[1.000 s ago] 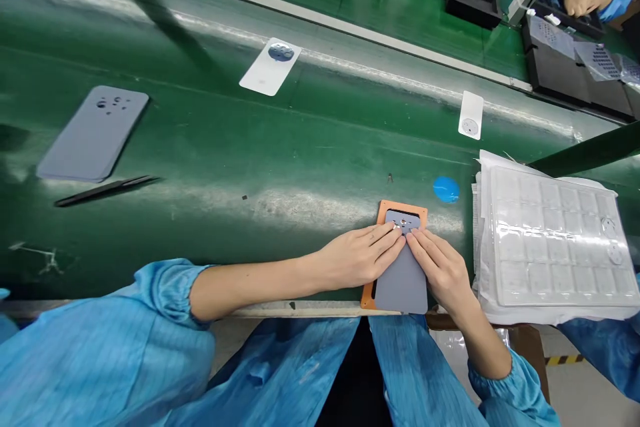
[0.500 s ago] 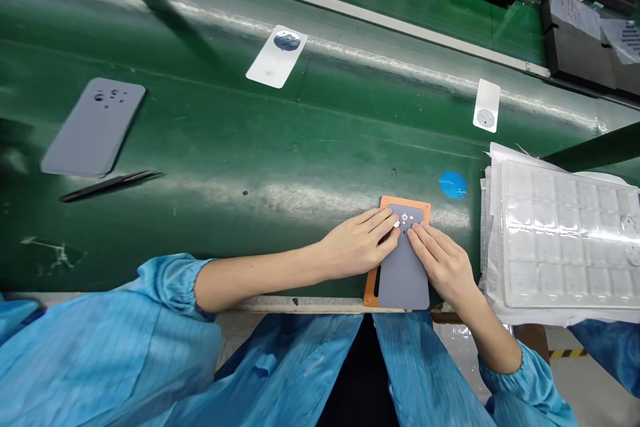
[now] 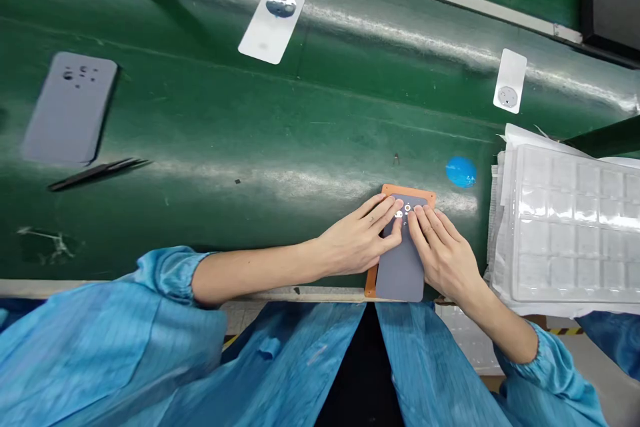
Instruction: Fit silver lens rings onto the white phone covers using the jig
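Observation:
A grey phone back cover (image 3: 400, 273) lies over an orange frame (image 3: 370, 283) at the front edge of the bench, slightly askew. My left hand (image 3: 363, 237) grips the cover's upper left part, its fingertips beside the camera holes. Close to those fingertips shows a small white piece (image 3: 399, 214), too small to make out. From the other side my right hand (image 3: 445, 250) holds the cover near the same holes, fingers pressed together. Its thumb is hidden, and both hands hide parts of the cover's edges.
Grey back covers (image 3: 70, 113) lie stacked at the left, with black tweezers (image 3: 97, 173) below. White cards with round patches (image 3: 270, 27) (image 3: 510, 80) lie farther back. A blue disc (image 3: 461, 172) sits near a clear compartment tray (image 3: 575, 227) on white sheets at the right.
The view has shifted, so the bench items sit higher in the picture. Both hands remain at the camera holes of the cover, with small shifts of the fingers.

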Tool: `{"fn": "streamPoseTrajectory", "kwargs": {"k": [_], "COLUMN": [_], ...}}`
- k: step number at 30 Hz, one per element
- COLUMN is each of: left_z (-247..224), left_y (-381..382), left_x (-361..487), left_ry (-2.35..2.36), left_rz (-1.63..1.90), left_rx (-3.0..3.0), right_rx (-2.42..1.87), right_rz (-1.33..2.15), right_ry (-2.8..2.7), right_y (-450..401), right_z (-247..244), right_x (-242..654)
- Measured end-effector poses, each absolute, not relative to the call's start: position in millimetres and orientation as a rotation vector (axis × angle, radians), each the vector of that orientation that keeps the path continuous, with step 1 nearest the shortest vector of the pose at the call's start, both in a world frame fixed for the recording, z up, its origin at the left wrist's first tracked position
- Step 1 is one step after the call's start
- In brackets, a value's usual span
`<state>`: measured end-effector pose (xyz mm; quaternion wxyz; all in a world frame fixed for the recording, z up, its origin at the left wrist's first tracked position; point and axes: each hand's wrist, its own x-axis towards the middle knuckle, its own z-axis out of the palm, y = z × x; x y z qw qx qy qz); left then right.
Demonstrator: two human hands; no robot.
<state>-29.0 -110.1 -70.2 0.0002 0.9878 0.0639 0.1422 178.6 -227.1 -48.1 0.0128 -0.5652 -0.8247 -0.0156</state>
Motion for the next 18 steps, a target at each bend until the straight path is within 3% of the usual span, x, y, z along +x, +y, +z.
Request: {"fn": "streamPoseTrajectory", "kwargs": {"k": [18], "left_z": [-67], "left_y": [-124], "left_x": [-31], "left_ry": [0.266], "left_rz": [0.603], "left_rx": [3.135], "right_rx": [-1.641], "right_rz": [-0.004], "right_ry": [-2.69], "right_y": [-221], "right_z": [-42], "right_x": [188]}}
